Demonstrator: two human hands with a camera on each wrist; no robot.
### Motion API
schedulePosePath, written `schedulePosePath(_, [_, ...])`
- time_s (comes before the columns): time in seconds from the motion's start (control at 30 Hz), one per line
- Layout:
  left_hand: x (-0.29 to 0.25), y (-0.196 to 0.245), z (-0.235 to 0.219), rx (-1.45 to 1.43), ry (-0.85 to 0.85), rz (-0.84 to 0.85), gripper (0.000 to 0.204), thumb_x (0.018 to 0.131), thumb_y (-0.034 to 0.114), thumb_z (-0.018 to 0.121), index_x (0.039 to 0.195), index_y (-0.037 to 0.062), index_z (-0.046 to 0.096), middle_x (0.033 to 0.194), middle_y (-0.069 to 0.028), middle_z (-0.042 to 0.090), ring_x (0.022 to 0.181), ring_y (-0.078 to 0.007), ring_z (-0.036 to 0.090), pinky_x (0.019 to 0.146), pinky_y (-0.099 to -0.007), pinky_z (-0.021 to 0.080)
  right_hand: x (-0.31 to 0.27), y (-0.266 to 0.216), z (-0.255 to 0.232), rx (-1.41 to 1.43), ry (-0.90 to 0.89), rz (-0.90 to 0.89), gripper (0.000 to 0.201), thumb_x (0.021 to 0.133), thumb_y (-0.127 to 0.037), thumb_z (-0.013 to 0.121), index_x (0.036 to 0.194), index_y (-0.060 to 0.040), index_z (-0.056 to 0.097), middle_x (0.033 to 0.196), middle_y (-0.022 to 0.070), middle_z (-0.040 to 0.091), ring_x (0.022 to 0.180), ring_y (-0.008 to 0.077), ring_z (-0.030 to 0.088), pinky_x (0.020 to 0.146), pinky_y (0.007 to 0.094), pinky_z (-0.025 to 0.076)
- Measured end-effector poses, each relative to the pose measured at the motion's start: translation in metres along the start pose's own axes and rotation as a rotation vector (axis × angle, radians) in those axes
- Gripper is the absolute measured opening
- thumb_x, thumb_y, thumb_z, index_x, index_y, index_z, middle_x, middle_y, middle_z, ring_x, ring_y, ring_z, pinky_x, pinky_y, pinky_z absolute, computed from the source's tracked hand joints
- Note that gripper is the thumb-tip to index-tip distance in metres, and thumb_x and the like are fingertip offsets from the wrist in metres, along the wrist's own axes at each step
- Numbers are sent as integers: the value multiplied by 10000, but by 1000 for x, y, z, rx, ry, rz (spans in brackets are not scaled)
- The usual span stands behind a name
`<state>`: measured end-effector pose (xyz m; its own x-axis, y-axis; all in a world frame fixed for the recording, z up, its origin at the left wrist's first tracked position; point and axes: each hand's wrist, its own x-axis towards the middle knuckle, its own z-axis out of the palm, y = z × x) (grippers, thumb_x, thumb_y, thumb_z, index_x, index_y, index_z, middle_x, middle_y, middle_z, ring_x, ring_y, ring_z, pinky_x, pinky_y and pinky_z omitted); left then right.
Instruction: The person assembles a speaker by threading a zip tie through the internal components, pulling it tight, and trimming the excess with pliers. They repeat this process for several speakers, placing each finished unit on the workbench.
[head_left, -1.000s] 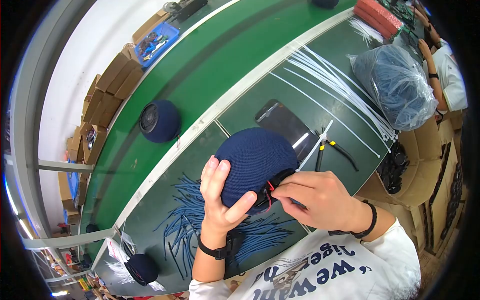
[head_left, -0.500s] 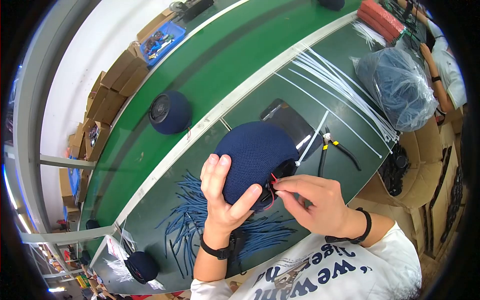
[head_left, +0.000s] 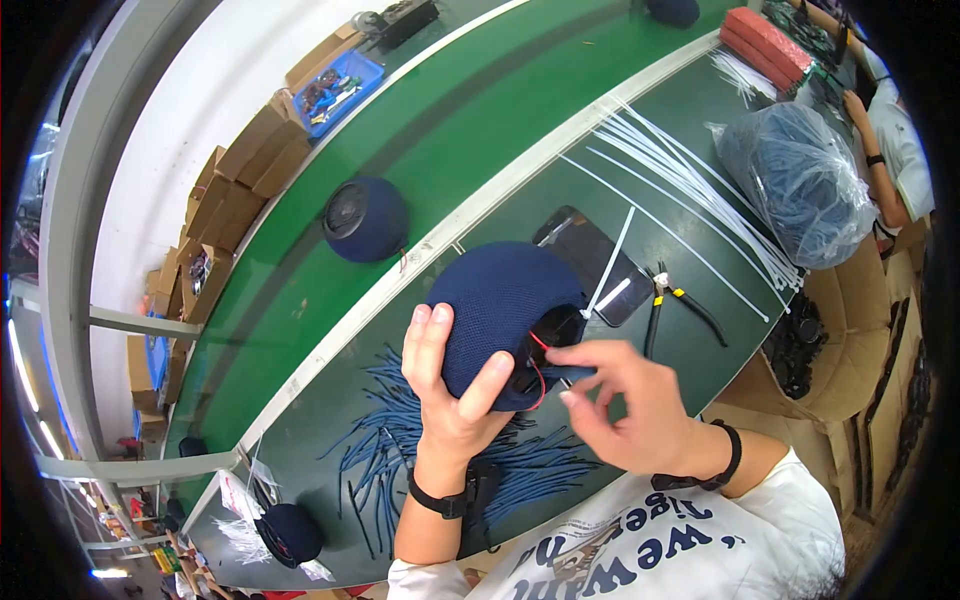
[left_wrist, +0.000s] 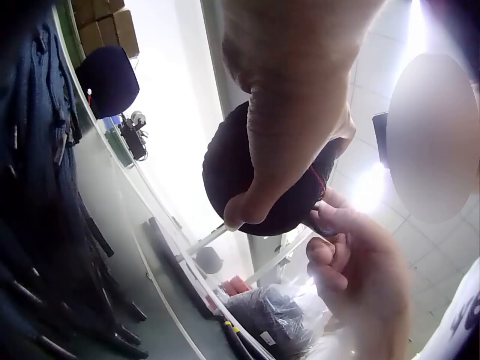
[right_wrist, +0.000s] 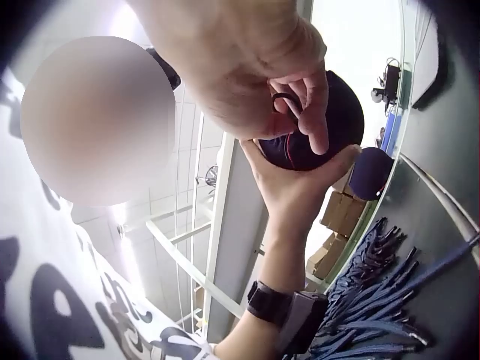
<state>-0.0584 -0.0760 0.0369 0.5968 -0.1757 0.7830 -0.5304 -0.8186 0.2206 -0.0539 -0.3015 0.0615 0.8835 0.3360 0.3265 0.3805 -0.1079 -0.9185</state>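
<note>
My left hand [head_left: 450, 385] grips a round navy fabric-covered speaker [head_left: 500, 300] from its near left side, fingers spread over the mesh. The speaker's dark opening [head_left: 553, 330] faces right, with a red wire [head_left: 541, 385] looping out. A white cable tie [head_left: 612, 255] sticks up from the opening's edge. At the opening, my right hand [head_left: 640, 405] pinches a short dark blue cord [head_left: 580, 374] with a metal tip. In the right wrist view a dark loop [right_wrist: 289, 97] of it curves by the fingers. Below the speaker lies a pile of blue cords [head_left: 380, 430].
Beyond the speaker lie a phone [head_left: 575, 240], yellow-banded cutters [head_left: 690, 305] and white cable ties [head_left: 690, 190]. A plastic bag [head_left: 800, 180] of blue cords sits at right, above an open carton [head_left: 850, 330]. Other speakers [head_left: 368, 220] stand on the green belt [head_left: 440, 130] and far left.
My right hand has drawn back slightly from the opening, and the cord's tip now shows. The speaker has turned a little, its opening more visible, the cable tie shifting left with it.
</note>
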Motion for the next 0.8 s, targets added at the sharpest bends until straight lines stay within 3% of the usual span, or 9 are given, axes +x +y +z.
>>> schedulePosePath(0.17, [13,-37,-37,84,77,-161,1258,517,337,1076,1560,164,394,1657,-287,372,1502,-475,434,1240,-580,359,9,14,-16,-47,76,-92,328,874,21,767,1185,-8,667,1091,108,721,783,152,707,566,262,504])
schedulePosePath(0.27, [21,-73,-61,110,260,-689,1317,521,260,1069,1589,21,339,1547,-204,471,1414,-329,514,1213,-448,416,23,20,-29,-219,-123,38,208,910,-60,766,1099,-16,692,1068,150,706,889,298,710,727,360,551])
schedulePosePath(0.4, [-13,-189,-58,139,397,-971,1243,596,286,1067,1570,-10,354,1516,-225,502,1371,-320,542,1186,-418,438,36,45,-63,-373,-83,100,185,915,-97,767,1062,-15,692,1085,169,704,1012,391,689,890,445,547])
schedulePosePath(0.5, [-35,-242,-37,173,373,-1069,1278,573,352,1072,1571,-13,363,1538,-249,490,1382,-352,544,1191,-433,441,52,77,-101,-701,44,32,220,908,-100,773,1097,-29,688,1106,155,692,1077,385,672,923,478,534])
schedulePosePath(0.57, [-38,-265,-46,267,221,-1122,1307,550,368,1087,1568,-11,361,1508,-253,500,1356,-334,554,1165,-442,468,60,93,-118,-871,103,78,246,898,-112,788,1120,-50,702,1103,148,691,1074,391,663,958,490,536])
schedulePosePath(0.6, [-8,-226,-53,622,-2,-1166,1366,488,450,1078,1564,-22,382,1525,-290,477,1471,-441,431,1229,-510,387,66,103,-124,-903,76,115,236,898,-113,786,1110,-54,701,1108,149,690,1079,390,661,962,490,537])
schedulePosePath(0.63, [1,-216,-48,832,26,-995,1326,515,436,1066,1574,11,391,1527,-282,469,1497,-444,387,1241,-533,361,69,112,-127,-931,41,149,227,897,-113,785,1101,-57,701,1114,150,689,1085,389,659,967,490,537])
schedulePosePath(0.7, [30,-207,-46,568,19,-549,1299,560,436,1050,1604,61,375,1580,-285,433,1530,-456,356,1262,-546,335,73,125,-131,-920,-36,238,201,910,-95,749,1085,-26,680,1115,172,681,1096,393,654,963,493,542])
schedulePosePath(0.8, [70,-189,4,387,-209,-543,1298,597,464,1030,1641,115,342,1669,-300,343,1564,-476,315,1273,-563,335,79,153,-127,-1036,-99,191,182,921,-76,692,1063,26,641,1099,213,662,1097,407,646,954,497,551])
